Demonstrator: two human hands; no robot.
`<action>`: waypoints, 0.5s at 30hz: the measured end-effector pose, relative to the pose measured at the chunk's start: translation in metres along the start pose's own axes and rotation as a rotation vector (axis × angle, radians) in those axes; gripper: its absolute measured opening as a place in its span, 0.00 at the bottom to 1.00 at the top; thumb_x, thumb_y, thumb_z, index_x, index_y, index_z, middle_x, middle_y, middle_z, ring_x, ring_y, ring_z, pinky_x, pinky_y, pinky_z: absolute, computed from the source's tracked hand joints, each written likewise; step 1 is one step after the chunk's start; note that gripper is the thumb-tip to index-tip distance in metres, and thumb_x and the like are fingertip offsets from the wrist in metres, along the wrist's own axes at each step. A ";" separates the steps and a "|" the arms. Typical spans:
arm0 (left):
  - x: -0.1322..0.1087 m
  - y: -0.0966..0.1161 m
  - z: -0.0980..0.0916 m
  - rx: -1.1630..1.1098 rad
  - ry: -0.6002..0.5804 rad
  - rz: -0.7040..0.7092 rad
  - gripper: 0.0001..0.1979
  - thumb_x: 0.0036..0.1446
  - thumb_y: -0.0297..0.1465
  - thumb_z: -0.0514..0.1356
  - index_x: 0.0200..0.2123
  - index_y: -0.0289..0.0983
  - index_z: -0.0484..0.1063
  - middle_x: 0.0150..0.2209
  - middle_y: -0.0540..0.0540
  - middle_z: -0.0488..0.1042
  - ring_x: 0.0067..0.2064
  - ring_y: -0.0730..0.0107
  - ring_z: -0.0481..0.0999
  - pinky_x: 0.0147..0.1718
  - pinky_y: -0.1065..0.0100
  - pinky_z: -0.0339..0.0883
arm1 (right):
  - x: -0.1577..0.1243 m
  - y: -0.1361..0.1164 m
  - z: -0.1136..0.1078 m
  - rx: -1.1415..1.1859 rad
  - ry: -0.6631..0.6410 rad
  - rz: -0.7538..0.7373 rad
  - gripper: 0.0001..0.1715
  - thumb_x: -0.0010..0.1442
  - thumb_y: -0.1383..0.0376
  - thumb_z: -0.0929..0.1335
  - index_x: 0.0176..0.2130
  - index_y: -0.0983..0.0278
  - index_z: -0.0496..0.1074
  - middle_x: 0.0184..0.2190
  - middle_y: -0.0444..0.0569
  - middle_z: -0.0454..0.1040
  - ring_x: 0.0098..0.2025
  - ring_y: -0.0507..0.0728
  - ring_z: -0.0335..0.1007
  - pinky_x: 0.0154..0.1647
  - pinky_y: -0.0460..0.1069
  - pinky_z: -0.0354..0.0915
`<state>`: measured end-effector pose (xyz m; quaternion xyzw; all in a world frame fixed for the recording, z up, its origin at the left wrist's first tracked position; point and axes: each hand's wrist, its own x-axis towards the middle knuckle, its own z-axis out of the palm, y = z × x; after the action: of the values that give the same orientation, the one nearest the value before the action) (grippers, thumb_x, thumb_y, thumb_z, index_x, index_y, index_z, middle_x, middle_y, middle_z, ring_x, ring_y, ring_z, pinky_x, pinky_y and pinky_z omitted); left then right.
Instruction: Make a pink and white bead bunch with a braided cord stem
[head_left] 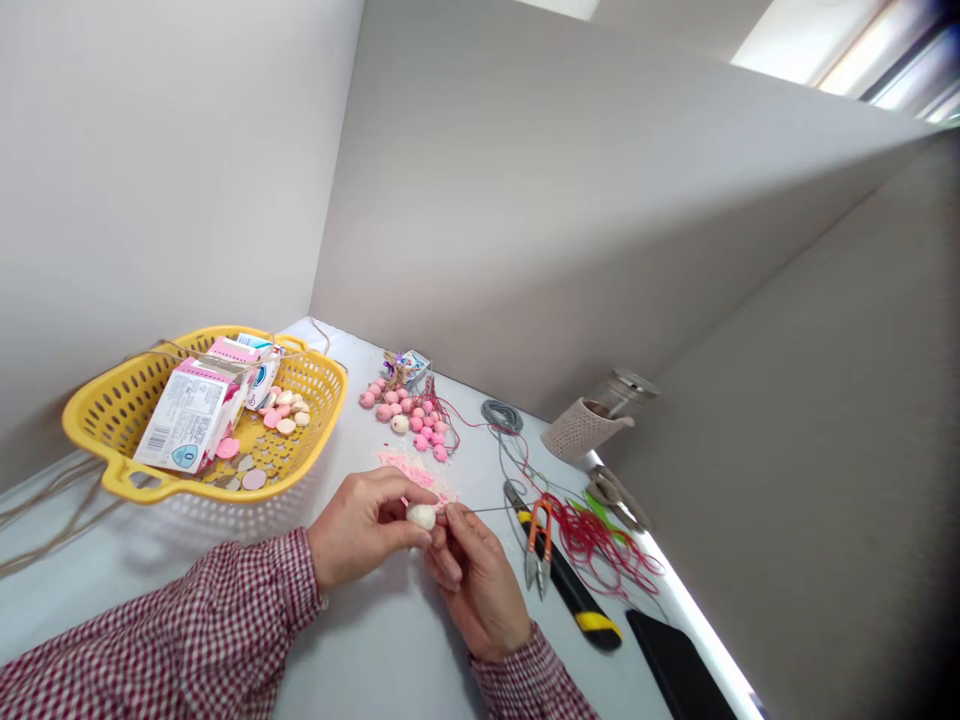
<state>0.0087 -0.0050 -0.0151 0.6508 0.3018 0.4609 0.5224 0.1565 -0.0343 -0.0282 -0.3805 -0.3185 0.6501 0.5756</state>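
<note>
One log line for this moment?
left hand: pinches white bead | right hand: holds thin wire at bead | nearby: orange snips, pink beads, yellow basket

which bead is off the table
The cream bead pinched in the fingers of the left hand, with the right hand holding a thin wire to it. The other beads, mostly pink, lie clustered on the table.

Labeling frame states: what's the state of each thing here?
left hand: pinching white bead
right hand: pinching thin wire
yellow basket: holds boxes, discs
snips: lying unheld
grey cord: coiled
red cord: loose tangle
pink beads: loose heap
</note>
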 end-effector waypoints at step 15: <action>0.003 -0.002 -0.003 0.051 -0.020 -0.136 0.16 0.48 0.31 0.59 0.41 0.35 0.73 0.37 0.46 0.72 0.26 0.77 0.71 0.27 0.71 0.68 | -0.004 0.002 0.008 -0.177 0.111 -0.131 0.16 0.53 0.55 0.68 0.26 0.65 0.66 0.20 0.41 0.67 0.15 0.44 0.49 0.14 0.41 0.47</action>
<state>0.0071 -0.0007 -0.0157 0.6466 0.3515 0.4099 0.5388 0.1483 -0.0381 -0.0254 -0.4436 -0.3666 0.5582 0.5976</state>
